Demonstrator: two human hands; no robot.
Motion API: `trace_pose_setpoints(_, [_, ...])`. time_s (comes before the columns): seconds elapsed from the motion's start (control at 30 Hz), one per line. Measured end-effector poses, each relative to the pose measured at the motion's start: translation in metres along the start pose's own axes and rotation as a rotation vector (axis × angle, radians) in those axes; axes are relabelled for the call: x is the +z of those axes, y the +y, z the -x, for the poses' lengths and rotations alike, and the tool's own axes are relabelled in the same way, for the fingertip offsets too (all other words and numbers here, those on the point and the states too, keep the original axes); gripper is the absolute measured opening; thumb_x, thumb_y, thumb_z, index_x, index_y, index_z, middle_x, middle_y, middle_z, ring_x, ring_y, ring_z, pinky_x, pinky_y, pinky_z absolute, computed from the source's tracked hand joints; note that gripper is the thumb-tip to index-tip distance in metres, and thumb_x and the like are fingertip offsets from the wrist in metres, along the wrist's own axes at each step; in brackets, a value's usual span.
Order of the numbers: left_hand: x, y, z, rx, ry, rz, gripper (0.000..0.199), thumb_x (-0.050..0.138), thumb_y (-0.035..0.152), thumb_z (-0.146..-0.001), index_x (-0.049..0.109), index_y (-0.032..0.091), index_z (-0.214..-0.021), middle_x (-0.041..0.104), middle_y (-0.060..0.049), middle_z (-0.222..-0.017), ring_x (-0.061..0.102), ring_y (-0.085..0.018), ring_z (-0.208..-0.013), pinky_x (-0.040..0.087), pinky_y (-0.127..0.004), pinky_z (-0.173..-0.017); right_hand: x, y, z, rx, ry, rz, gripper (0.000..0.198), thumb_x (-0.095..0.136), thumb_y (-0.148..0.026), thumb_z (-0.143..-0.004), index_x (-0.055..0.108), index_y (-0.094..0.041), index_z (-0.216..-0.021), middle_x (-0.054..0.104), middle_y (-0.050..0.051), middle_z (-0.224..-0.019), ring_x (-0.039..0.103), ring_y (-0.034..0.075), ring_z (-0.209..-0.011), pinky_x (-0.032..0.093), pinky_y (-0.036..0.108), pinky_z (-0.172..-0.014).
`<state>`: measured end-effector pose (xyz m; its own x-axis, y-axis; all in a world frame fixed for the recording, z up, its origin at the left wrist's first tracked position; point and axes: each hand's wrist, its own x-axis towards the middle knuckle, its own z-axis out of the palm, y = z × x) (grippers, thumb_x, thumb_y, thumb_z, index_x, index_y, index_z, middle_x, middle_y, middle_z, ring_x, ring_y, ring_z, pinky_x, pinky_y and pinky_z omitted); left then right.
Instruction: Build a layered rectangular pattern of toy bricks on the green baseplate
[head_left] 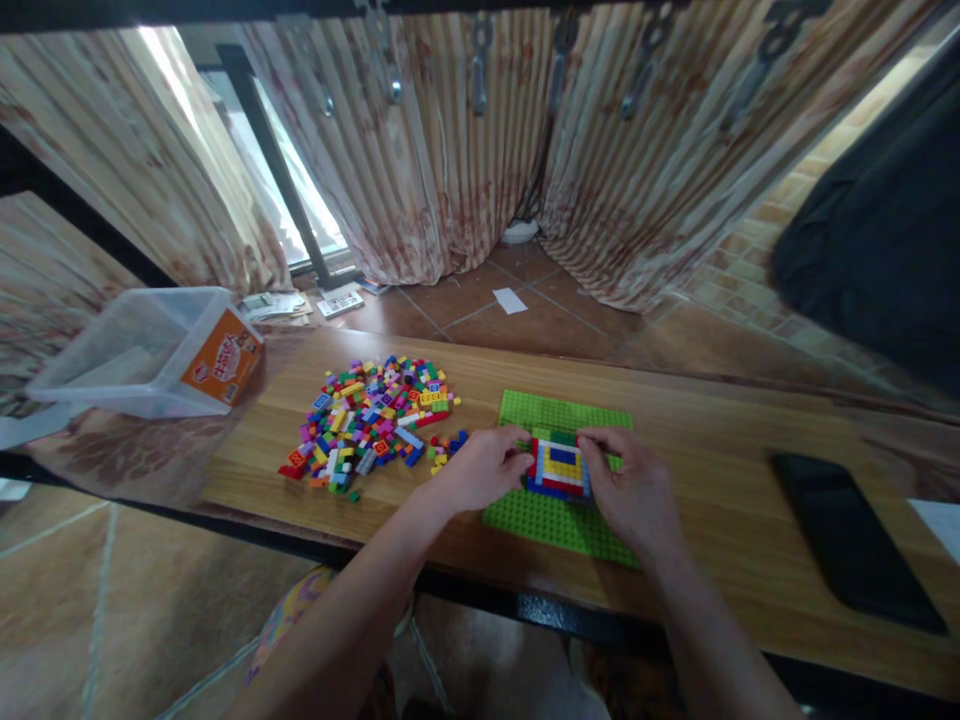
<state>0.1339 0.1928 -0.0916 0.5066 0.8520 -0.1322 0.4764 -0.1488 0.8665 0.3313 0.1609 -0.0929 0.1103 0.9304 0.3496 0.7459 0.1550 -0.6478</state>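
A multicoloured block of toy building bricks [560, 466] sits over the middle of a green studded baseplate [555, 535]. Its top shows yellow, white, red and blue rows, with green bricks at the far edge. My left hand [489, 468] has thumb and fingers closed at the left side of the block, by a red brick. On the opposite side, my right hand [636, 488] grips the far right corner between thumb and fingers. Whether the block is pressed onto the plate or slightly raised, I cannot tell.
A heap of loose bricks [375, 420] spreads over the left part of the wooden table [720, 480], with a smaller cluster [441, 455] near my left hand. A clear plastic bin [142, 345] stands at the far left. On the right lies a black phone-like slab [847, 540].
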Motion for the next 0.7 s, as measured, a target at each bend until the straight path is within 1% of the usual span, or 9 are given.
trace_pose_setpoints(0.1, [0.004, -0.003, -0.002, -0.024, 0.027, 0.009, 0.024, 0.05, 0.022, -0.088, 0.063, 0.014, -0.108, 0.066, 0.0, -0.067, 0.064, -0.014, -0.058, 0.045, -0.021, -0.053, 0.002, -0.002, 0.0, -0.003, -0.01, -0.004, 0.024, 0.051, -0.032, -0.089, 0.069, -0.018, -0.091, 0.07, 0.008, -0.092, 0.065, 0.021, -0.085, 0.051, 0.036, -0.08])
trace_pose_setpoints(0.2, [0.008, -0.006, -0.004, -0.078, 0.057, 0.072, 0.026, 0.051, 0.021, -0.088, 0.062, 0.013, -0.11, 0.068, -0.001, -0.07, 0.064, -0.014, -0.057, 0.046, -0.021, -0.051, 0.005, -0.003, 0.0, -0.023, -0.03, -0.012, 0.025, 0.05, -0.032, -0.089, 0.07, -0.018, -0.092, 0.07, 0.009, -0.095, 0.064, 0.022, -0.09, 0.05, 0.039, -0.084])
trace_pose_setpoints(0.33, [0.01, -0.003, -0.007, -0.139, 0.049, 0.148, 0.022, 0.054, 0.02, -0.085, 0.064, 0.013, -0.104, 0.066, 0.0, -0.066, 0.066, -0.014, -0.057, 0.045, -0.02, -0.049, 0.01, -0.003, 0.001, -0.037, -0.06, -0.009, 0.023, 0.051, -0.031, -0.087, 0.07, -0.018, -0.091, 0.069, 0.01, -0.096, 0.062, 0.024, -0.093, 0.049, 0.042, -0.087])
trace_pose_setpoints(0.53, [0.007, 0.009, -0.008, -0.214, 0.053, 0.182, 0.016, 0.057, 0.014, -0.082, 0.067, 0.012, -0.094, 0.064, 0.001, -0.06, 0.062, -0.011, -0.052, 0.042, -0.017, -0.045, 0.014, -0.002, 0.0, -0.021, -0.041, -0.001, 0.02, 0.053, -0.028, -0.084, 0.07, -0.018, -0.087, 0.069, 0.01, -0.095, 0.063, 0.024, -0.091, 0.049, 0.041, -0.086])
trace_pose_setpoints(0.7, [0.005, 0.014, -0.012, -0.328, 0.062, 0.309, 0.013, 0.057, 0.005, -0.077, 0.064, 0.011, -0.087, 0.061, 0.003, -0.055, 0.058, -0.008, -0.047, 0.043, -0.015, -0.044, 0.016, -0.004, 0.001, 0.0, -0.037, 0.008, 0.018, 0.054, -0.027, -0.082, 0.069, -0.018, -0.084, 0.068, 0.01, -0.092, 0.062, 0.023, -0.088, 0.049, 0.04, -0.083])
